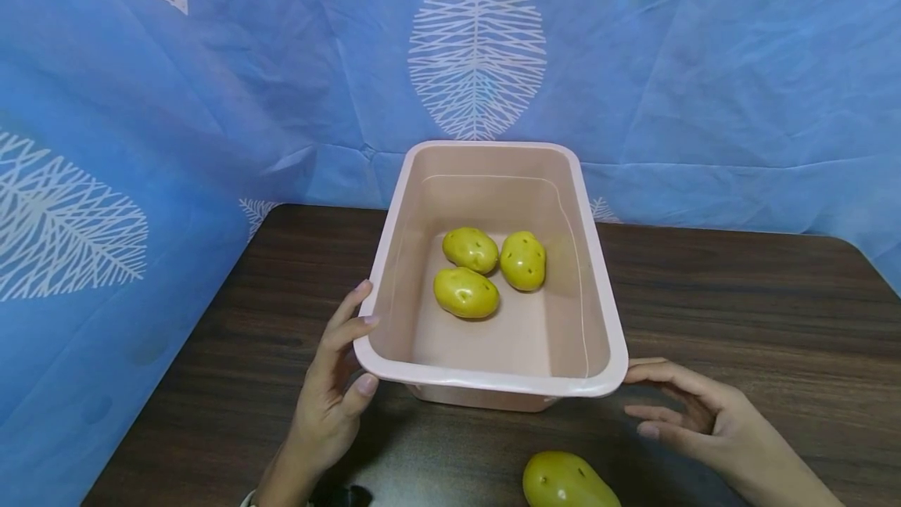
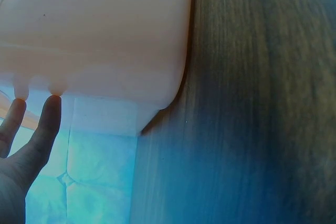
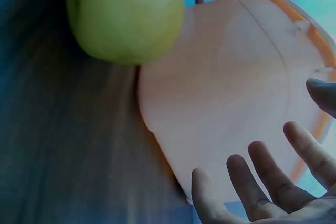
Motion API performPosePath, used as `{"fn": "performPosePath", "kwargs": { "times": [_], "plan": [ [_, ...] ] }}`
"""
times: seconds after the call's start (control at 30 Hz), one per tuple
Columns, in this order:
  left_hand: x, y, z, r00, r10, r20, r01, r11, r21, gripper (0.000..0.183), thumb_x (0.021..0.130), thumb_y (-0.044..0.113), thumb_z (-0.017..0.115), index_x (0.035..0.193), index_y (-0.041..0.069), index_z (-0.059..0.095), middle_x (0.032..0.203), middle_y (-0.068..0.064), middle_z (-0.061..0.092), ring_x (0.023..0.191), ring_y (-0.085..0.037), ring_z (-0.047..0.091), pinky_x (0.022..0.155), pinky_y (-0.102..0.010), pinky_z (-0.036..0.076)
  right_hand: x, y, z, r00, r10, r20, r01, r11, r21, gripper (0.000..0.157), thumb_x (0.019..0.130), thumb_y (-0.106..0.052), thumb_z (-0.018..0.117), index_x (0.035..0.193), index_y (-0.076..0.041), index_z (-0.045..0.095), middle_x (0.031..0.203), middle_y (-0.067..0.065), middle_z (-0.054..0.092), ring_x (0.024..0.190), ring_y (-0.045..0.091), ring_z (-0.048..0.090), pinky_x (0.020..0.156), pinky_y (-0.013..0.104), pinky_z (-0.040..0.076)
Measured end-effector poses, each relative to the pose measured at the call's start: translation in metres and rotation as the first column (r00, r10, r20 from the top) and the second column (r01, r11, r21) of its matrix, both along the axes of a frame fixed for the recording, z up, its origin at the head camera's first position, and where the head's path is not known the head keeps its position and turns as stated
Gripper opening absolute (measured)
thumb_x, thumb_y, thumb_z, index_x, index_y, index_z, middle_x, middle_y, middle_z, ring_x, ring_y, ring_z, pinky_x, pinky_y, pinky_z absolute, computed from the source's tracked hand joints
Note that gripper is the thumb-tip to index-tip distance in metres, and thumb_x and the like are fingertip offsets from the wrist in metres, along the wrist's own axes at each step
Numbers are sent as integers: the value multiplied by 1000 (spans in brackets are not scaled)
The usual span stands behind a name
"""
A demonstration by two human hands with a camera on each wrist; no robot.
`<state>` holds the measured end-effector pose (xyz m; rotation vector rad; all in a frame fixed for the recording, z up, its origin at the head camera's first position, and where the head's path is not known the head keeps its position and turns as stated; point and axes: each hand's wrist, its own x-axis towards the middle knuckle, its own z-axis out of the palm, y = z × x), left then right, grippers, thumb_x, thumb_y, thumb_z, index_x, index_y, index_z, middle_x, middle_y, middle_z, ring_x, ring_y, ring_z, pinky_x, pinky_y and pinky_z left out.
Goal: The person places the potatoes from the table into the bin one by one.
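A pale pink plastic basin (image 1: 493, 380) stands on the table with three yellow-green potatoes inside: one at the back left (image 1: 470, 249), one at the right (image 1: 522, 260) and one in front (image 1: 466, 293). My left hand (image 1: 327, 393) is at its front left corner, fingertips on the rim and thumb just in front. Straight fingers (image 2: 48, 121) meet the basin's side in the left wrist view. By the front right corner, my right hand (image 1: 697, 413) has relaxed, spread fingers, with the index finger right at the rim. A fourth potato (image 1: 570, 482) lies on the table before the basin.
The dark wood table (image 1: 739, 288) extends to both sides of the basin. Behind it and to the left hangs a blue cloth (image 1: 669, 61) with white leaf prints. A small black object (image 1: 352, 496) shows at the bottom edge near my left wrist.
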<state>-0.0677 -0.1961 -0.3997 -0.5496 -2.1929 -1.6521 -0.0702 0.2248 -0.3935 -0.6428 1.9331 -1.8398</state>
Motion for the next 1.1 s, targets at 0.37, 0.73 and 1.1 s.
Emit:
{"fn": "performPosePath", "kwargs": {
  "times": [0.37,0.73,1.1],
  "plan": [
    [0,0,0,1000,-12,-3,13,1000,10,50,92,3,56,139,8,42,163,-9,23,147,-36,26,95,-74,38,9,-9,-18,995,103,-12,-104,991,-83,60,91,22,45,147,3,33,151,-5,43,133,5,48,96,35,52],
    [0,1,0,1000,-3,-7,4,1000,11,50,90,4,58,138,10,44,162,-8,25,146,-30,29,94,-74,38,21,-18,-28,994,88,-58,-82,992,93,60,86,12,61,142,2,41,148,-5,44,130,-2,45,96,27,52],
    [-1,0,0,1000,-6,-22,6,1000,0,51,89,4,58,138,10,45,162,-9,25,147,-29,29,103,-52,43,27,-27,-36,992,78,-95,-63,987,148,58,85,8,65,139,-1,46,146,-7,46,128,-4,45,91,28,53]
  ]
}}
